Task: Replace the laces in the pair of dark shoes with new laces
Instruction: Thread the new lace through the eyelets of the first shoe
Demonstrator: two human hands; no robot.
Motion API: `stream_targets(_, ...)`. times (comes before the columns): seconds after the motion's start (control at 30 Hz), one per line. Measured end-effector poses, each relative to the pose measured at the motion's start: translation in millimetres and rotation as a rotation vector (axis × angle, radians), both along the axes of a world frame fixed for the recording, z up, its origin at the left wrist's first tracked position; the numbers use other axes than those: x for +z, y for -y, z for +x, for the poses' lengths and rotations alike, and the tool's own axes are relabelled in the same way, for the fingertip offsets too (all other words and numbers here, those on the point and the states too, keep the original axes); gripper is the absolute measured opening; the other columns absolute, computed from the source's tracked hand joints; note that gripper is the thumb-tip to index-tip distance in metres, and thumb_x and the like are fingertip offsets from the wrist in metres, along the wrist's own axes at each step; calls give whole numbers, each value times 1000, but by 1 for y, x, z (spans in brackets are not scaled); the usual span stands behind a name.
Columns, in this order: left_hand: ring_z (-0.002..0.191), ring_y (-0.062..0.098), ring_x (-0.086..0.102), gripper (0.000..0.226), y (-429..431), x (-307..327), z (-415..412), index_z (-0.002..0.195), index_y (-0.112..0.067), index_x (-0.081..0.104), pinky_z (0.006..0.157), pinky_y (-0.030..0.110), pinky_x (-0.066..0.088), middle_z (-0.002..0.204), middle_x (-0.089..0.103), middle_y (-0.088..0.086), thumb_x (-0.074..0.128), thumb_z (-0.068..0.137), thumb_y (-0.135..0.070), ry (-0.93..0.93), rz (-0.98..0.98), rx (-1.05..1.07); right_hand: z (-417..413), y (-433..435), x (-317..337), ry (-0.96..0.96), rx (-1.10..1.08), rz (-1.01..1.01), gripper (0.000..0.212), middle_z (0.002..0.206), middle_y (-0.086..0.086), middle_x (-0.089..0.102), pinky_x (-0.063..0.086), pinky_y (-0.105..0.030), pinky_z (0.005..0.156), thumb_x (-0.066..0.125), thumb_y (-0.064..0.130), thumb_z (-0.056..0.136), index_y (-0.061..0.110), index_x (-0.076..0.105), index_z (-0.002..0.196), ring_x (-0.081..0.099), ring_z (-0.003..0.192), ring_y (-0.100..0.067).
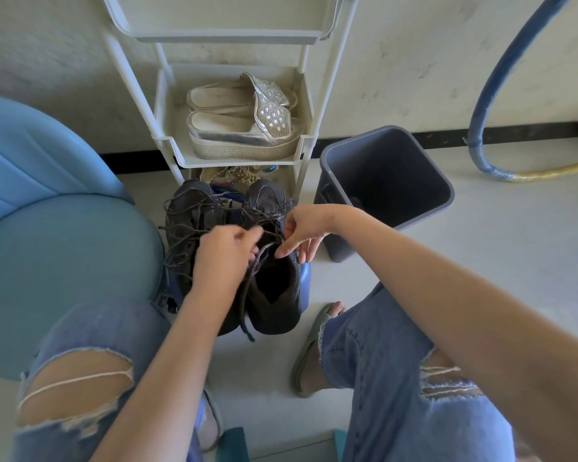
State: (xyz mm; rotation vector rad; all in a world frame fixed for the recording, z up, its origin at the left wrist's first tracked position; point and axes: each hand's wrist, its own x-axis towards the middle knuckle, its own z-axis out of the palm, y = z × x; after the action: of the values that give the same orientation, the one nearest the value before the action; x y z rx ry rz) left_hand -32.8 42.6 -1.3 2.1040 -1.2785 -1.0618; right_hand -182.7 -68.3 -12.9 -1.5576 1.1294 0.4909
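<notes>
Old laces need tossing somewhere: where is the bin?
In the head view the bin stands on the floor right of centre, beside the rack and just beyond the right hand.

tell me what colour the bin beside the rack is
The bin is dark grey, seen in the head view.

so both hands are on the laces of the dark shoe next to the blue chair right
No: the head view shows the left hand and right hand on the laces of the dark shoe nearer the grey bin, not the blue chair.
</notes>
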Motion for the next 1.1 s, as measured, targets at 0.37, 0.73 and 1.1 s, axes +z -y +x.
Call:
stream_targets(0.37, 92, 28, 55, 21, 78, -33, 16, 82, 0, 53, 82, 33, 41, 88, 55, 14, 52, 94, -18, -295, 132, 285, 3, 2, 1, 1, 42, -4, 32, 82, -16, 72, 60, -33, 76, 76, 30, 79, 1, 63, 84, 72, 85, -29)
stream_targets(0.73, 66, 7, 51, 26, 78, -14, 7, 89, -14, 66, 70, 18, 40, 70, 56, -4, 43, 100, -15, -364, -133, -16, -4, 19, 27, 501, -520, 66, 35, 128, -17, 60, 47, -32, 93, 45, 18, 98, 1, 57, 126, 63, 95, -16)
stream_targets(1.1, 74, 8, 54, 27, 64, -9, 12, 81, -19, 67, 62, 19, 36, 75, 59, -8, 45, 96, -19, 61, -158, -332, -11, 27, 37, 922, -1245, 279, 13, 57, 1, 51, 59, -31, 72, 56, 18, 96, 6, 59, 90, 54, 53, -12)
